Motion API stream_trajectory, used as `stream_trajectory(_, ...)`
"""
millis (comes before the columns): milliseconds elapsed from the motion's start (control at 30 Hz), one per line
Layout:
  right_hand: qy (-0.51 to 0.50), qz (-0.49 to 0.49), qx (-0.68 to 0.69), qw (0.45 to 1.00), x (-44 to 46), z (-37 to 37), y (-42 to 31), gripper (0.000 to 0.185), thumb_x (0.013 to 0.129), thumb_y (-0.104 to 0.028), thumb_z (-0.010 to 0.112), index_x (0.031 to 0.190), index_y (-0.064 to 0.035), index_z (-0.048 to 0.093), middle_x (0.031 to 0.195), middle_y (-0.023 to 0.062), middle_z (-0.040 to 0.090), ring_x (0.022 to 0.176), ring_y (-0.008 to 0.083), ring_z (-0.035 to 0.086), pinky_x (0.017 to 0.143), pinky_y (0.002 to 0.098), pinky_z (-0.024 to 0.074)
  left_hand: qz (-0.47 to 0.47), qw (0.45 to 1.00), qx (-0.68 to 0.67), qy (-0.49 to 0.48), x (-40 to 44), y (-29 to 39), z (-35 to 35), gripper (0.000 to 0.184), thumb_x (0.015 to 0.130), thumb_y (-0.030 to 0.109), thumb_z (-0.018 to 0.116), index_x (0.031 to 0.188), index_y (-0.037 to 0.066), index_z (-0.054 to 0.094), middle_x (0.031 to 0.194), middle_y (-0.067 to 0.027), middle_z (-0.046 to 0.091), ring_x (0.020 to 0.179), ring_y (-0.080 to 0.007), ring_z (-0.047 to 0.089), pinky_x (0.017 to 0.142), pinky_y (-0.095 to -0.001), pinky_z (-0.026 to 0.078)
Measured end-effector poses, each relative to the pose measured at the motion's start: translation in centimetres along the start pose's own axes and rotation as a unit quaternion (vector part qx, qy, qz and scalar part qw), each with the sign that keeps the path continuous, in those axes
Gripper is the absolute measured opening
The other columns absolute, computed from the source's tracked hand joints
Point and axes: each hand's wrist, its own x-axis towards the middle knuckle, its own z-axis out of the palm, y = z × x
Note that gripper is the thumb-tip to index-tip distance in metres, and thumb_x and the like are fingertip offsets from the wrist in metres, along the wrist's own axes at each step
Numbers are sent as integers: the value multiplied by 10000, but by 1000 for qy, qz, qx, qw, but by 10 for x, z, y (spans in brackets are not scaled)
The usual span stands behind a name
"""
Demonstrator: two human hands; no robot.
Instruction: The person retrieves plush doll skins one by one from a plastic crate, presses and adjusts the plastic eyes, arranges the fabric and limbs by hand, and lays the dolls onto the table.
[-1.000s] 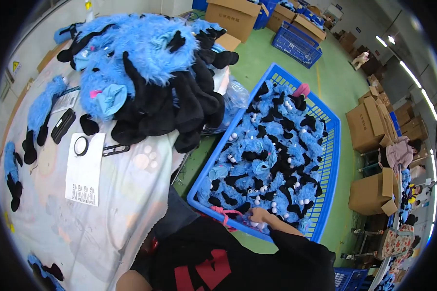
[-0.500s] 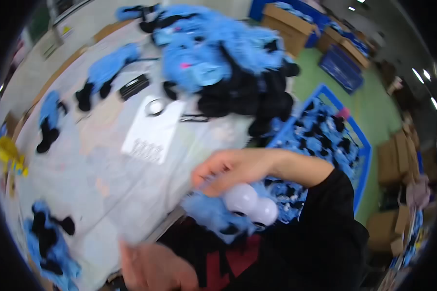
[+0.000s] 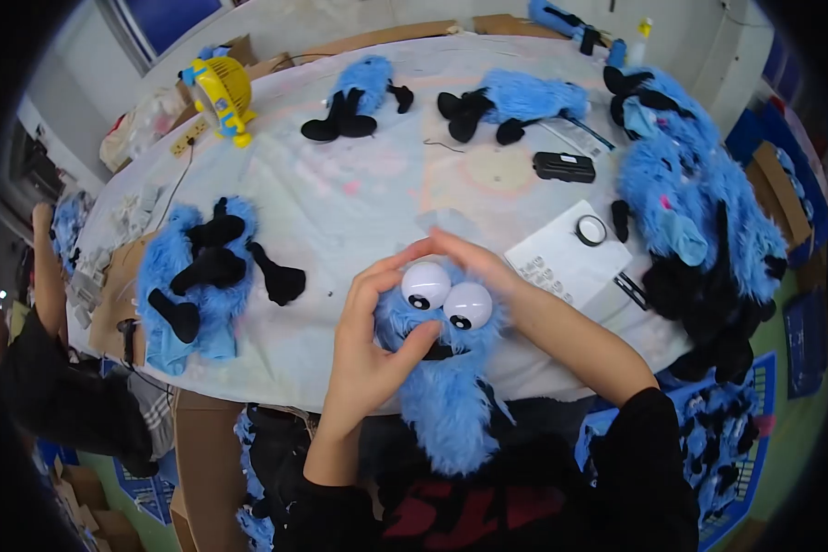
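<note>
- Blue shaggy plush toy (image 3: 449, 414) with 2 bulging white eyes (image 3: 425, 283): at the cloth-covered table (image 3: 340, 221)'s near edge, mouth partly hidden.
- Left hand (image 3: 366, 322): curled, gripping its head.
- Right hand (image 3: 477, 262): arched over it, grip hidden, cannot tell.

The left forearm (image 3: 342, 428) rises toward twelve o'clock; the left hand (image 3: 366, 322) is bent into a curve, its fingers (image 3: 386, 267) aimed at two o'clock, its thumb (image 3: 412, 348) spread below them; the right forearm (image 3: 580, 340) slants toward ten o'clock; the right hand (image 3: 474, 262) arches, thumb hidden, fingertips (image 3: 440, 237) close against the left ones.
</note>
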Motion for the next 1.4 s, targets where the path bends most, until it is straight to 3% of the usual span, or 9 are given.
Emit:
stream_trajectory(100, -1, -35, 80, 996, -7, -7, -2, 306, 833, -296, 578, 1013, -48, 580, 905, 73, 616, 797, 123, 551, 718, 239, 430, -82, 995, -59, 11, 9, -7, 4, 538, 738, 42, 613, 1231, -2, 402, 1214, -139, 449, 1050, -227, 468, 908, -309, 371)
stream_trajectory(233, 94, -375, -313, 867, -17, -12, 13, 315, 813, -199, 614, 1070, -28, 552, 889, 92, 612, 763, 128, 540, 712, 242, 437, 36, 981, -65, 178, 23, -25, 36, 497, 745, 47, 616, 1200, 6, 419, 1153, -128, 486, 970, -205, 492, 850, -288, 397)
stream_trajectory(433, 92, -371, -281, 881, -20, -33, -3, 318, 793, -141, 632, 1065, 2, 546, 841, 91, 614, 700, 129, 540, 659, 232, 446, 38, 988, -112, 96, 60, -14, 35, 417, 737, 54, 639, 1119, -4, 483, 993, -117, 575, 815, -180, 538, 725, -256, 442)
stream_trajectory(600, 128, -254, -223, 932, -25, -50, -1, 317, 796, -155, 628, 1051, 13, 544, 797, 77, 619, 662, 129, 536, 611, 227, 440, -128, 977, -139, -99, 64, -29, 34, 281, 734, 67, 652, 990, -10, 562, 784, -84, 617, 640, -150, 530, 597, -228, 440)
stream_trajectory(733, 112, -187, -236, 947, -22, -53, -1, 263, 804, -146, 615, 997, 22, 555, 746, 70, 613, 630, 130, 520, 597, 235, 430, 10, 996, 79, -45, 57, -36, 32, 172, 747, 79, 639, 888, -11, 601, 664, -71, 611, 561, -130, 508, 526, -218, 415)
stream_trajectory(933, 137, -211, -274, 928, -22, -38, -5, 196, 814, -140, 602, 926, 19, 572, 756, 77, 593, 596, 130, 494, 570, 236, 419, 22, 994, 91, -59, 59, -42, 30, 161, 737, 96, 659, 853, -6, 612, 660, -80, 613, 562, -148, 515, 532, -234, 415)
stream_trajectory(1100, 200, -346, -385, 832, -26, -39, 2, 166, 756, -86, 625, 893, -7, 573, 767, 63, 568, 568, 143, 476, 556, 238, 414, -88, 985, -96, -116, 57, -58, 36, 184, 685, 87, 697, 832, 1, 626, 741, -89, 628, 599, -172, 529, 573, -269, 444)
stream_trajectory(1267, 222, -465, -599, 612, -35, -39, -3, 281, 659, -56, 656, 922, -42, 560, 771, 44, 547, 575, 157, 481, 553, 238, 415, -30, 984, -157, -81, 67, -61, 54, 177, 656, 61, 681, 822, 13, 639, 863, -93, 629, 685, -194, 547, 644, -297, 466)
stream_trajectory(1400, 154, -549, -570, 591, -25, -52, -5, 386, 589, -25, 661, 953, -70, 543, 761, 32, 542, 600, 166, 487, 584, 244, 422, 91, 991, -52, -81, 74, -54, 41, 208, 641, 17, 643, 848, 25, 646, 959, -95, 609, 770, -200, 550, 696, -307, 473)
